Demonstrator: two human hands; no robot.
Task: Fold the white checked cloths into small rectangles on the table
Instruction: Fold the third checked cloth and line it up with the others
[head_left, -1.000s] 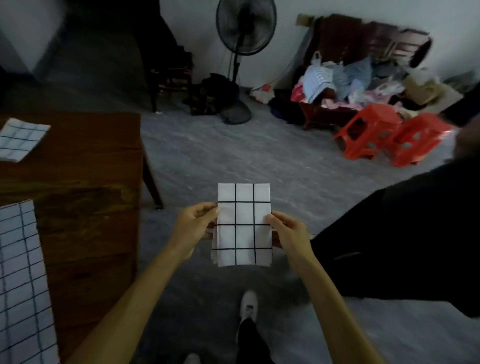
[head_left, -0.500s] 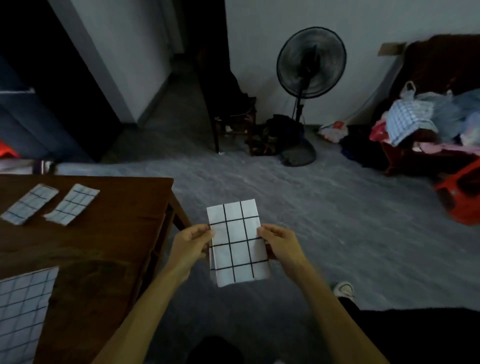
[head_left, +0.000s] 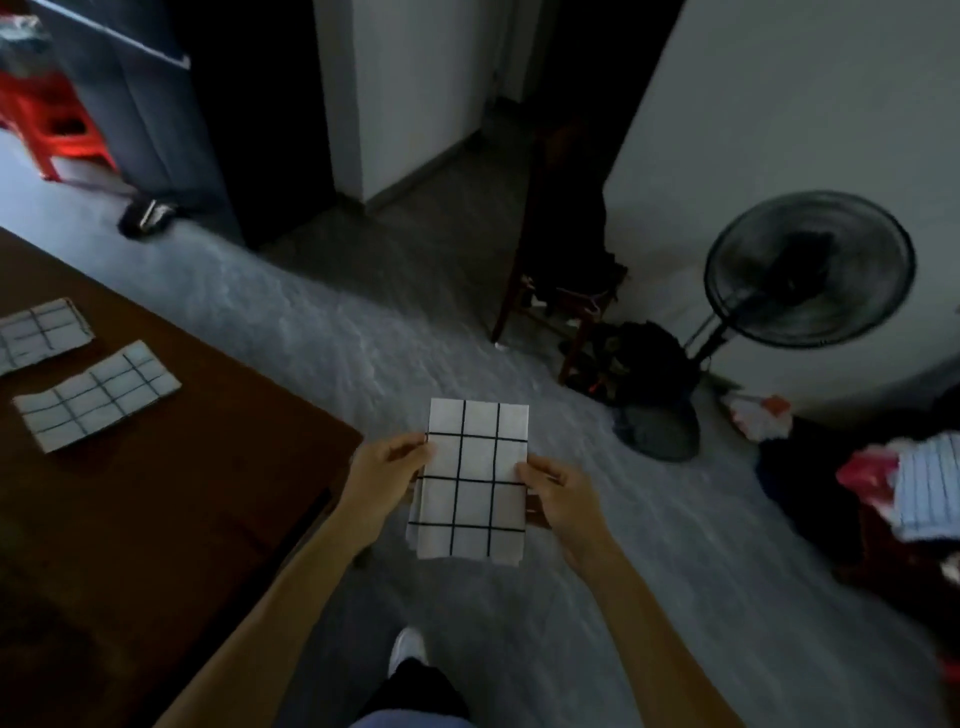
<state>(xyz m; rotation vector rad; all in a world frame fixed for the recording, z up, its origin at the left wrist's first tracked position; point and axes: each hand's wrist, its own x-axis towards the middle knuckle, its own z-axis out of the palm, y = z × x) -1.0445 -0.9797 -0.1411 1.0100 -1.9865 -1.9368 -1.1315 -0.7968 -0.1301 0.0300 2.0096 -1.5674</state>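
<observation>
Grey floor (head_left: 363, 338) runs under a dark wooden table (head_left: 156, 519) left of the grip; a standing fan (head_left: 808, 270) stands far right. Two folded cloths (head_left: 96, 395) lie on the table. Left hand (head_left: 387, 467) and right hand (head_left: 558, 486) pinch the folded checked cloth (head_left: 472, 478) by its side edges, held above the floor, long axis pointing away from the person.

No readable text anywhere — only plain grid lines.
</observation>
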